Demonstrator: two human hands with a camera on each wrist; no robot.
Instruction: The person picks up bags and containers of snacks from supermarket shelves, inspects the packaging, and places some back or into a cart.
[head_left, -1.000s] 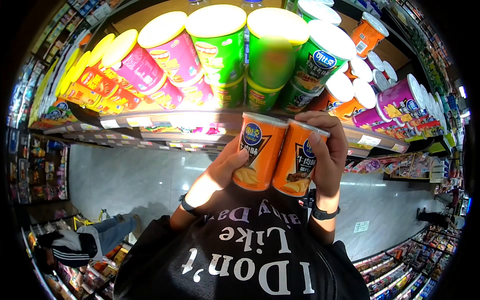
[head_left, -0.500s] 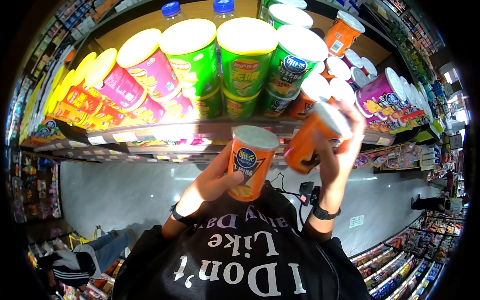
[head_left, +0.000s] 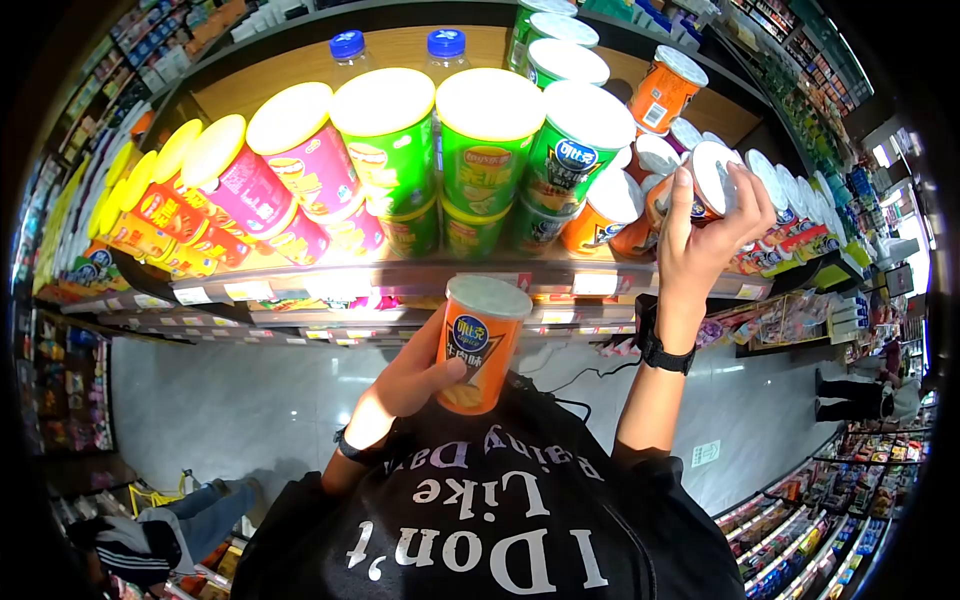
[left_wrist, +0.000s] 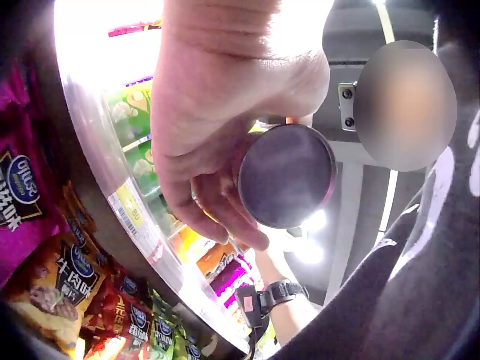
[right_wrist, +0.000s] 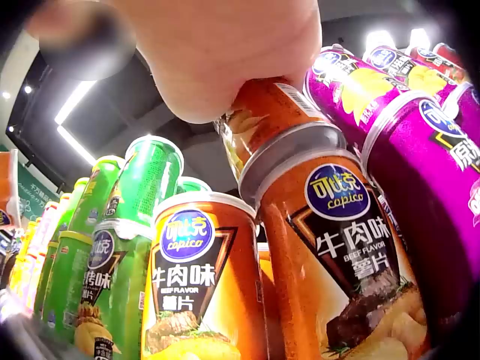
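Observation:
In front of the chest my left hand (head_left: 408, 378) grips an orange chip canister (head_left: 485, 350) with a silver lid, thumb across its label. The left wrist view shows the dark round base (left_wrist: 287, 176) of that canister, fingers curled along its side. My right hand (head_left: 705, 240) reaches to the right part of the shelf and holds a second orange canister (head_left: 712, 185) near its pale lid. In the right wrist view this orange canister (right_wrist: 274, 116) is tilted, its lower rim right at the lid of a standing beef-flavor canister (right_wrist: 345, 255).
Green canisters (head_left: 490, 130) and pink ones (head_left: 310, 150) with yellow lids line the shelf's left and middle. Purple canisters (right_wrist: 427, 172) stand right of the orange ones. Two blue-capped bottles (head_left: 447, 50) are behind. Bagged snacks (left_wrist: 67, 285) hang below. Another person (head_left: 140, 540) is at lower left.
Both canisters were side by side before the chest. My right hand has carried one forward and right to the shelf, while my left hand keeps hold of the other near the chest.

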